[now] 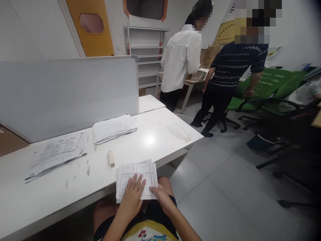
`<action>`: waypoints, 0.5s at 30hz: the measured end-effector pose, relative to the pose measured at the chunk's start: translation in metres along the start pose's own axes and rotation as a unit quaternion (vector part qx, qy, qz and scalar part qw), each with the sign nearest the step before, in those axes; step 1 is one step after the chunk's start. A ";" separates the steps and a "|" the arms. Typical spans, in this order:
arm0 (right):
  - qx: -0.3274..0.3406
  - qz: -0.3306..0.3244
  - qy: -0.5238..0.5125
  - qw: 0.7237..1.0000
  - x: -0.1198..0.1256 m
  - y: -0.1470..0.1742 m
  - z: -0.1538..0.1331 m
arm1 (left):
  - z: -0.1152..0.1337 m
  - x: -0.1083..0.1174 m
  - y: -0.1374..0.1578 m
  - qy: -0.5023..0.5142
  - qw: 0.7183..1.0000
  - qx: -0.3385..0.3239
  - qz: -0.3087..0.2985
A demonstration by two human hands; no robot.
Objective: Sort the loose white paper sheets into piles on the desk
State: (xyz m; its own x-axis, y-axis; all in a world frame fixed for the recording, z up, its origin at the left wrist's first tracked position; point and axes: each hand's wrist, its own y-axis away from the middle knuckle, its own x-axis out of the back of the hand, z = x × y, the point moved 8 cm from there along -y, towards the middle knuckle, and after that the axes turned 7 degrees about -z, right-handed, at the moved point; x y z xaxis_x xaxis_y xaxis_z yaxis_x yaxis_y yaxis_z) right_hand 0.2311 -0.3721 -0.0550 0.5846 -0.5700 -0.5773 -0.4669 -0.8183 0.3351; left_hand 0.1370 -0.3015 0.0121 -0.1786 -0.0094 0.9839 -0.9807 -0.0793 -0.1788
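Note:
A small stack of printed sheets [126, 169], perhaps folded, rests over my lap at the table's front edge. My left hand [132, 194] lies flat on the top sheet, fingers stretched out. At the stack's right edge my right hand [160, 195] grips the paper, thumb on top and the other fingers hidden underneath. Beyond the sheets, a small cream oblong object [111, 158] lies on the white table [150, 127]; its kind is unclear.
Two paper piles, one at the back [114, 128] and one at left [57, 150], lie before a grey partition [70, 93]. Two people stand beyond the table, one in a white shirt [182, 53], one in a dark patterned top [235, 67]. Green chairs [265, 87] stand right.

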 end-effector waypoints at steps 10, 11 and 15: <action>0.029 0.029 -0.004 0.999 0.037 0.003 -0.016 | -0.080 -0.098 0.064 0.395 0.787 0.409 0.241; 0.027 0.012 -0.002 1.000 0.036 0.001 -0.016 | -0.084 -0.116 0.067 0.459 0.748 0.421 0.231; 0.054 0.005 0.058 0.997 0.044 -0.011 -0.016 | -0.080 -0.132 0.075 0.554 0.686 0.429 0.199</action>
State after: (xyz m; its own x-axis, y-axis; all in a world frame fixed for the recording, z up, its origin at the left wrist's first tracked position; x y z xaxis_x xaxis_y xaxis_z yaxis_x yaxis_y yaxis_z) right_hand 0.2730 -0.3898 -0.0720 0.6497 -0.5883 -0.4815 -0.5381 -0.8033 0.2553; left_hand 0.0805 -0.2269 -0.1316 -0.8346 0.5252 0.1664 -0.5148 -0.8510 0.1038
